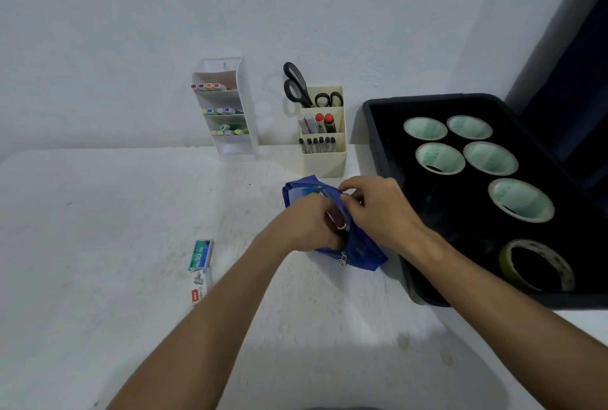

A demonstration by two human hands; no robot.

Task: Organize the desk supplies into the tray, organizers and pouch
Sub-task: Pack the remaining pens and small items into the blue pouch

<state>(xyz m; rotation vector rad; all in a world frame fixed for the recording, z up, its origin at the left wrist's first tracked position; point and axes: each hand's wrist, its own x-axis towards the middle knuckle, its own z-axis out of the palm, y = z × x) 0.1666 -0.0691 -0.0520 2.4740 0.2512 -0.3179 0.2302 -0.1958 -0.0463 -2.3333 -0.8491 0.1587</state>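
Your left hand [312, 228] and right hand [378, 209] both gripped the open blue pouch [358, 251]. Black tray [388, 146] held six tape rolls [439, 158]. Staple box [200, 255] on the counter [98, 245] read "No.10-1M".

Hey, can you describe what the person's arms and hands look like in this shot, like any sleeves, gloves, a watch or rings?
Both forearms are bare right up to the bottom edge of the frame, with no sleeves in view. The left hand and right hand wear no gloves. No watch, bracelet or band shows on either wrist, and no rings show on the fingers that are in view. No markings show on them.
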